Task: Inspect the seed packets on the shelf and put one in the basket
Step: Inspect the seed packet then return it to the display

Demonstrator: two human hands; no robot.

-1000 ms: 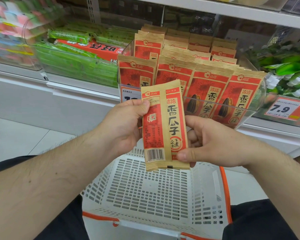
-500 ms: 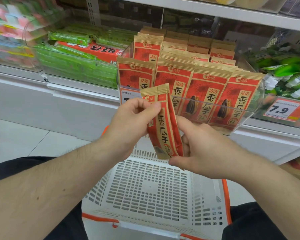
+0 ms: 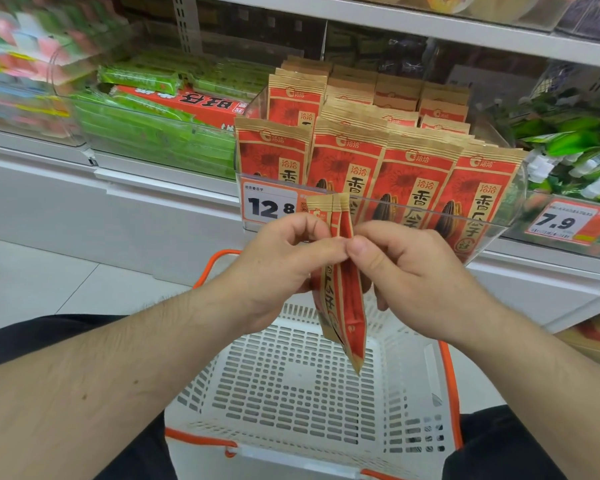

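Centrally, both hands — left hand (image 3: 284,268), right hand (image 3: 409,271) — pinch the seed packet (image 3: 343,306) edge-on above the basket (image 3: 291,386); that thin fingertip grip might slip, dropping it askew.

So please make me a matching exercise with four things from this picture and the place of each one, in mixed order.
Things:
1. held seed packet
2. basket
3. 12.8 price tag
4. green packets

Places:
A. left of the seed packets on the shelf
B. on the front of the clear seed bin
C. pinched between both hands
D. below the hands

Pairs: 1-C, 2-D, 3-B, 4-A
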